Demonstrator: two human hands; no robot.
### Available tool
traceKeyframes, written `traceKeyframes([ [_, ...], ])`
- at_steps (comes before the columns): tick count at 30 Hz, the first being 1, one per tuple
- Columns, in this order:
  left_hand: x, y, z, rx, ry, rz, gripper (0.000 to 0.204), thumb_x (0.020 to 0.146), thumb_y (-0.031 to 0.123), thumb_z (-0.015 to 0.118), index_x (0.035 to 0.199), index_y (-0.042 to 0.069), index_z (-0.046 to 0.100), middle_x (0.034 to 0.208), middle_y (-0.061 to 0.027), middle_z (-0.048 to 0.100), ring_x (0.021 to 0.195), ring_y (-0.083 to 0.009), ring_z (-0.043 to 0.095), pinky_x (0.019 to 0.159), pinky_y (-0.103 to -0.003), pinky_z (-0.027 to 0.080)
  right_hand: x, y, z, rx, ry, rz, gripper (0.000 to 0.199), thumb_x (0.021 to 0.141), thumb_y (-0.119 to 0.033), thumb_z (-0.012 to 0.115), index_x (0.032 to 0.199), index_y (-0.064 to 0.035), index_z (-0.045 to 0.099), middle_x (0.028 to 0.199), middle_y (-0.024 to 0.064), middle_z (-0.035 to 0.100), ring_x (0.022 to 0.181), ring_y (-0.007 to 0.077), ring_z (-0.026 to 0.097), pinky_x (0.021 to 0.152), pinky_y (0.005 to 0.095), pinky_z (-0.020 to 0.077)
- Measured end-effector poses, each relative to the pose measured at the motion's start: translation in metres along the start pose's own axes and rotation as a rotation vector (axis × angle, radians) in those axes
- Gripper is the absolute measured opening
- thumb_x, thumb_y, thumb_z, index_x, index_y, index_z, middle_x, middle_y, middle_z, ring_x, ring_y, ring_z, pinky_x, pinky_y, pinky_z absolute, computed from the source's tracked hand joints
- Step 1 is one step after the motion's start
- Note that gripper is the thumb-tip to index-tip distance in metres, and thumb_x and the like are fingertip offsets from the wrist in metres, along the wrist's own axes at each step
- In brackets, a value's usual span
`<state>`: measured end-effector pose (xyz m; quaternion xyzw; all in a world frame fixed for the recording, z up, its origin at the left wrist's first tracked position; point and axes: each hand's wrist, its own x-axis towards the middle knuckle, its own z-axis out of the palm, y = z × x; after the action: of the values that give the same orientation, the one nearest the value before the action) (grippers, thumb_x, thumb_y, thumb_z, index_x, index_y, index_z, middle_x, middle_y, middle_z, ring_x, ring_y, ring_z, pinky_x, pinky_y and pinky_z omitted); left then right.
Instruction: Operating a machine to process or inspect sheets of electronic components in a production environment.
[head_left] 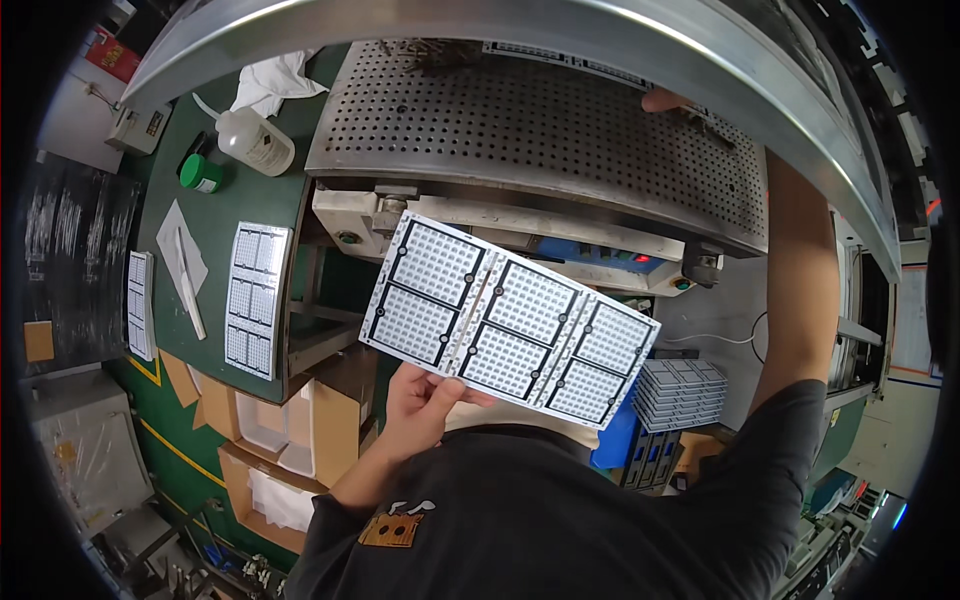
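My left hand [420,408] is closed on the lower edge of a white circuit board panel [520,315], thumb on its face. The panel is tilted in front of my body and carries six grids of small pads in black outlines. My right arm reaches forward under a curved metal frame [500,22]. Of my right hand [664,100], only a fingertip shows above the perforated metal plate [480,120]; the frame hides the rest. Near that fingertip lies another white panel [570,60] at the plate's far side, partly covered by the frame.
On the green table at left are a white squeeze bottle [255,140], a green-lidded jar [200,173], a white cloth [275,82], a white stick-like tool [188,285] and more panels [258,300]. A stack of panels [683,393] stands at lower right. Cardboard boxes [335,432] sit lower left.
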<state>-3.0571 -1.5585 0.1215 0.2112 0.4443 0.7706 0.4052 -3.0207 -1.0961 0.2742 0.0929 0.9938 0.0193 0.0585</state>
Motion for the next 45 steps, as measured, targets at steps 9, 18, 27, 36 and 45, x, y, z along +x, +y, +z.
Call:
traceKeyframes([
  [9,-0.019,0.01,-0.016,0.013,0.159,0.138,0.022,0.095,0.008,0.05,0.113,-0.005,0.049,0.103,-0.0185,0.064,0.084,-0.0254,0.068,0.074,-0.038,0.059,0.037,-0.023,-0.016,0.041,-0.055,-0.059,0.081,0.076,-0.051,0.071,0.136,-0.0031,0.043,0.137,0.0183,0.045,0.126,0.0282,0.045,0.102,0.0398,0.0409],
  [18,-0.027,0.011,-0.029,-0.021,0.252,0.228,0.03,0.095,0.017,0.055,0.116,-0.003,0.047,0.101,-0.0157,0.064,0.079,-0.0222,0.068,0.069,-0.034,0.06,0.057,-0.06,-0.032,0.09,-0.087,-0.097,0.085,0.073,-0.05,0.074,0.137,-0.0038,0.041,0.139,0.0184,0.043,0.128,0.0293,0.043,0.103,0.0404,0.0411],
  [27,-0.029,0.008,-0.03,-0.04,0.286,0.239,0.031,0.095,0.019,0.055,0.117,-0.002,0.046,0.099,-0.0149,0.064,0.078,-0.0209,0.068,0.066,-0.032,0.059,0.041,-0.045,-0.044,0.132,-0.136,-0.131,0.089,0.07,-0.048,0.078,0.138,-0.0045,0.04,0.141,0.0186,0.04,0.13,0.0304,0.041,0.103,0.0411,0.0413],
  [36,-0.038,0.049,-0.042,0.125,0.399,0.377,0.032,0.095,0.023,0.055,0.115,0.0,0.046,0.091,-0.0094,0.064,0.067,-0.0147,0.062,0.054,-0.027,0.05,-0.014,-0.135,-0.018,0.327,0.011,-0.09,0.102,0.061,-0.042,0.083,0.142,-0.0058,0.033,0.144,0.0149,0.039,0.133,0.0335,0.036,0.111,0.0416,0.0295],
  [45,0.016,0.072,0.009,0.15,0.326,0.313,0.024,0.097,0.011,0.05,0.116,-0.004,0.046,0.097,-0.0168,0.065,0.078,-0.0224,0.068,0.074,-0.033,0.058,-0.074,-0.161,-0.021,0.578,0.449,-0.072,0.093,0.067,-0.048,0.077,0.14,-0.0064,0.037,0.141,0.0204,0.04,0.131,0.036,0.037,0.108,0.0454,0.0287],
])
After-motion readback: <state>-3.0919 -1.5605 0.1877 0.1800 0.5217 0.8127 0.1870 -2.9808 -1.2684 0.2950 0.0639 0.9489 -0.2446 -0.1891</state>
